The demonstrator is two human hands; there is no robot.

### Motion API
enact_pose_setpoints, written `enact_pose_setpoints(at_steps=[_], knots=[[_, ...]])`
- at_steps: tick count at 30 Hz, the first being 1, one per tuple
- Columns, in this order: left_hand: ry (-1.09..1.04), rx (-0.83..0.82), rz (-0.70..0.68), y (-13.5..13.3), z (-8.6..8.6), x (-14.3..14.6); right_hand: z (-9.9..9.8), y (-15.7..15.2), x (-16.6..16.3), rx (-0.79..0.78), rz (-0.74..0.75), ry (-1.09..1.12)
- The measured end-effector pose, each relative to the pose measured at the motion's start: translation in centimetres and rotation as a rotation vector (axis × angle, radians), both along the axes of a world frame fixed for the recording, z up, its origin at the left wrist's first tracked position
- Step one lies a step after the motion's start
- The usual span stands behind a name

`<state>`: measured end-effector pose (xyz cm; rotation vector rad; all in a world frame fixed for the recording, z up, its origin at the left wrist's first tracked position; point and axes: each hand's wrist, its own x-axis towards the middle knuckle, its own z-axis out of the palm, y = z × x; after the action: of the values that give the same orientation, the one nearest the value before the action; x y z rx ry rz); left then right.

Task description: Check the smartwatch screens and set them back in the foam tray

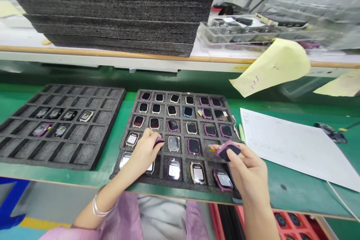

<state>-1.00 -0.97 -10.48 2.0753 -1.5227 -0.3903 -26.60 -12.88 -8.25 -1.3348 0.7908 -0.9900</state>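
Note:
Between the thumb and fingers of my right hand [250, 168] is a purple smartwatch body [228, 150], raised over the right side of a black foam tray [164, 183]. My left hand [147, 148] pinches another purple watch body [159, 141] at a pocket in the tray's fourth row. Most pockets of this tray hold watch bodies in purple, cream and dark frames, plus one blue watch [188, 111]. Several in the nearest row have lit screens, such as the cream watch [197, 172]. My left forearm partly covers the watches at the front left.
A second foam tray [81, 156] on the left holds several watches. White paper [295, 146] lies on the right. Stacked foam trays [118, 18] and clear plastic trays [225, 35] stand on the shelf; a yellow note [275, 67] hangs from its edge. Red trays [298, 228] sit below.

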Motion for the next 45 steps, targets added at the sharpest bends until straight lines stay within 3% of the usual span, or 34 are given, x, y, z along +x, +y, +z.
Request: enact_pose_setpoints(at_steps=[2, 6, 9, 13, 17, 23, 26, 30, 35, 45], knots=[[0.163, -0.058, -0.007, 0.1, 0.3, 0.0, 0.5, 0.3, 0.3, 0.075, 0.016, -0.103], [0.781, -0.143, -0.002, 0.6, 1.6, -0.2, 1.3, 1.1, 1.1, 0.2, 0.071, -0.216], [1.102, -0.158, 0.047, 1.1, 2.6, -0.5, 1.6, 2.0, 1.9, 0.273, 0.112, -0.257], [1.29, -0.248, 0.124, 1.5, 3.3, -1.2, 1.7, 3.2, 2.9, 0.374, 0.204, -0.307], [1.405, -0.226, 0.126, 1.3, 3.2, -1.8, 1.3, 3.6, 3.5, 0.466, 0.311, -0.321], [1.276, -0.122, 0.064, 1.3, 2.9, -2.8, 0.1, 3.8, 4.3, 0.47, 0.347, -0.276], [1.155, -0.092, 0.022, 1.4, 2.8, -3.2, -0.6, 3.9, 4.6, 0.384, 0.334, -0.215], [0.984, -0.118, 0.037, 1.5, 2.7, -3.4, -1.3, 3.8, 4.7, 0.276, 0.43, -0.116], [0.687, -0.194, 0.067, 1.7, 2.9, -3.6, -1.0, 3.8, 4.8, 0.371, 0.413, -0.182], [0.626, -0.154, 0.038, 1.8, 2.9, -4.1, -0.8, 3.4, 4.8, 0.378, 0.488, -0.216]])
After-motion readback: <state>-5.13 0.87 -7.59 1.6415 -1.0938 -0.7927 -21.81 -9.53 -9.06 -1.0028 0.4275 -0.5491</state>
